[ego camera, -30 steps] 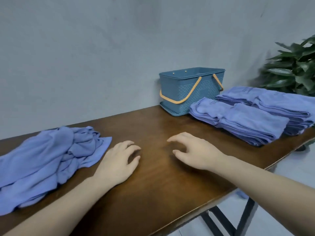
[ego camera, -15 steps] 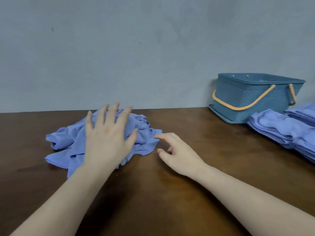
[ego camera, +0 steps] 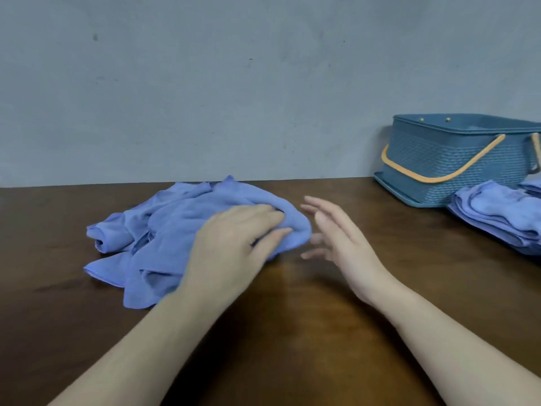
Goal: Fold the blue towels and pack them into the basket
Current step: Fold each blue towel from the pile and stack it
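Observation:
A crumpled heap of blue towels [ego camera: 164,230] lies on the brown table [ego camera: 292,347], left of centre. My left hand [ego camera: 234,244] grips the right edge of the heap, fingers curled into the cloth and thumb under the fold. My right hand [ego camera: 336,241] hovers just right of the heap with fingers spread and holds nothing. A blue woven basket [ego camera: 450,168] with orange handles stands at the back right against the wall. In front of it lies a stack of folded blue towels [ego camera: 497,218].
A grey wall [ego camera: 234,83] runs directly behind the table's far edge. A second folded stack [ego camera: 532,186] shows at the right border, cut off by the frame. Bare wood lies between my arms and in front of the basket.
My view has swung left, so the basket and the folded stacks slid to the right. My left hand came down from above the heap and closed on its right edge. My right hand rose beside it.

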Demonstrator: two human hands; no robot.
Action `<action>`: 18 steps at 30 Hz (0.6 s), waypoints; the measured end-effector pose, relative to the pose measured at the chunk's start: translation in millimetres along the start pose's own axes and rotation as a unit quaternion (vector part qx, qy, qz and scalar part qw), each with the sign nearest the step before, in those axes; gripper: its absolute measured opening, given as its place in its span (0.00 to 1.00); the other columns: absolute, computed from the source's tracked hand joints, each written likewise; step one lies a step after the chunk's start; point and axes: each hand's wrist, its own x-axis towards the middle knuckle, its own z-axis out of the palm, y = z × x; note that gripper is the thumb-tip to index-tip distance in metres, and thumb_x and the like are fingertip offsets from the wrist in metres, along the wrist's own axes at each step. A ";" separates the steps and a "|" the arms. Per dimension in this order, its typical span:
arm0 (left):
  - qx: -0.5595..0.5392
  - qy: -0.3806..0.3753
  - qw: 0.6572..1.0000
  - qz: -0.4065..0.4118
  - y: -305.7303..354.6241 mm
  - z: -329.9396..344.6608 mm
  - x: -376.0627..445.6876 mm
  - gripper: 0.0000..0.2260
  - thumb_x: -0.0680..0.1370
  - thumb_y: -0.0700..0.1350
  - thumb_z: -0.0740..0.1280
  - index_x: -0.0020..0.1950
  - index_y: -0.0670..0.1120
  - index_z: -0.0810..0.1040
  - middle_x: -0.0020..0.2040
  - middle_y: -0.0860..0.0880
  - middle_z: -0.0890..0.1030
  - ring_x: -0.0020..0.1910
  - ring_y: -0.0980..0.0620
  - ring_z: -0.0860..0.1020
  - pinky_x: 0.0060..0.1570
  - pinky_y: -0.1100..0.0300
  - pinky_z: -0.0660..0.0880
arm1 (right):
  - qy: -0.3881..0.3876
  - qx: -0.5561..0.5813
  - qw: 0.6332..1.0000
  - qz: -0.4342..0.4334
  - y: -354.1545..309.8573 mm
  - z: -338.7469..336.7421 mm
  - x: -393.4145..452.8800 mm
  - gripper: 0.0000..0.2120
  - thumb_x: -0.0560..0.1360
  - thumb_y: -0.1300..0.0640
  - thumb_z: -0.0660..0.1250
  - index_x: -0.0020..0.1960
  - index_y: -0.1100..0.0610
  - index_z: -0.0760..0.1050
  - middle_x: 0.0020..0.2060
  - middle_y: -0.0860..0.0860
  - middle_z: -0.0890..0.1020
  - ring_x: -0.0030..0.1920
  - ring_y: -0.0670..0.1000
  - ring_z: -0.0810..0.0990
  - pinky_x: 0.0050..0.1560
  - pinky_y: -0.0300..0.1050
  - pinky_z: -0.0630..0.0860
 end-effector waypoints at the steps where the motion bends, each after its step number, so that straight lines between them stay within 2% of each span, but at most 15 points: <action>1: -0.002 0.002 0.999 0.036 8.2 7.4 -2.0 0.09 0.80 0.48 0.63 0.42 0.48 0.78 0.43 0.55 0.79 0.41 0.51 0.76 0.42 0.55 0.72 | 0.011 0.015 1.000 0.004 -3.8 -4.7 1.2 0.16 0.79 0.42 0.63 0.65 0.43 0.77 0.64 0.44 0.80 0.54 0.53 0.85 0.56 0.53 0.80; 3: -0.005 -0.017 0.997 0.078 22.3 20.5 -5.8 0.08 0.79 0.49 0.65 0.46 0.48 0.83 0.57 0.53 0.81 0.49 0.52 0.78 0.45 0.58 0.72 | 0.005 0.028 0.999 0.032 -11.9 -15.6 3.2 0.19 0.78 0.38 0.60 0.64 0.41 0.78 0.63 0.45 0.81 0.62 0.51 0.82 0.66 0.55 0.75; 5: -0.009 -0.074 0.992 0.099 31.1 29.2 -9.4 0.10 0.79 0.52 0.64 0.48 0.50 0.83 0.61 0.54 0.81 0.53 0.55 0.78 0.46 0.62 0.72 | -0.044 0.031 0.995 0.079 -20.1 -25.2 0.9 0.16 0.79 0.39 0.64 0.65 0.40 0.77 0.62 0.46 0.83 0.62 0.50 0.81 0.68 0.54 0.74; 7: -0.015 -0.131 0.985 0.112 36.1 32.6 -13.0 0.13 0.80 0.56 0.62 0.55 0.51 0.83 0.58 0.56 0.82 0.54 0.58 0.77 0.48 0.63 0.72 | -0.090 -0.019 0.991 0.099 -22.5 -30.7 -2.4 0.17 0.79 0.54 0.70 0.67 0.43 0.76 0.59 0.47 0.84 0.59 0.49 0.83 0.63 0.47 0.78; 9: -0.020 -0.162 0.983 0.088 37.7 31.7 -15.7 0.15 0.81 0.58 0.60 0.58 0.53 0.81 0.53 0.58 0.83 0.51 0.59 0.78 0.49 0.62 0.72 | -0.098 -0.094 0.986 0.098 -17.9 -35.2 -3.2 0.24 0.77 0.69 0.66 0.66 0.46 0.76 0.55 0.50 0.85 0.56 0.49 0.84 0.57 0.43 0.79; 10: -0.011 -0.159 0.985 0.073 37.5 30.9 -16.2 0.15 0.81 0.58 0.59 0.58 0.54 0.81 0.51 0.58 0.83 0.49 0.57 0.79 0.48 0.59 0.73 | -0.083 -0.133 0.984 0.089 -15.6 -37.5 -2.5 0.26 0.76 0.72 0.63 0.64 0.46 0.77 0.53 0.51 0.85 0.53 0.49 0.83 0.55 0.42 0.79; 12: 0.043 -0.129 0.990 0.041 32.9 30.1 -16.6 0.14 0.79 0.58 0.59 0.55 0.54 0.81 0.49 0.57 0.82 0.49 0.54 0.79 0.47 0.54 0.73 | -0.027 -0.194 0.978 0.069 -13.9 -45.2 1.9 0.25 0.74 0.72 0.61 0.61 0.46 0.78 0.48 0.52 0.85 0.46 0.48 0.80 0.50 0.39 0.75; 15: 0.144 -0.126 0.982 0.001 20.2 32.8 -16.4 0.18 0.78 0.59 0.60 0.60 0.52 0.81 0.54 0.54 0.83 0.56 0.49 0.80 0.55 0.47 0.74 | 0.052 -0.281 0.957 0.056 -9.4 -67.1 10.9 0.23 0.74 0.67 0.62 0.53 0.39 0.77 0.42 0.47 0.82 0.35 0.43 0.75 0.39 0.36 0.71; 16: 0.154 -0.135 0.979 -0.012 16.0 34.1 -17.8 0.20 0.77 0.60 0.60 0.61 0.51 0.81 0.53 0.53 0.83 0.54 0.48 0.80 0.56 0.46 0.75 | 0.072 -0.321 0.942 0.060 -6.4 -75.8 13.6 0.21 0.74 0.65 0.61 0.50 0.37 0.76 0.41 0.45 0.82 0.35 0.43 0.75 0.41 0.39 0.71; 18: 0.165 -0.162 0.973 -0.016 9.6 37.9 -22.0 0.21 0.76 0.60 0.60 0.61 0.52 0.82 0.45 0.52 0.84 0.44 0.47 0.81 0.48 0.48 0.77 | 0.098 -0.374 0.919 0.080 -1.7 -88.3 16.6 0.19 0.74 0.61 0.60 0.50 0.37 0.76 0.43 0.44 0.81 0.42 0.47 0.78 0.46 0.44 0.73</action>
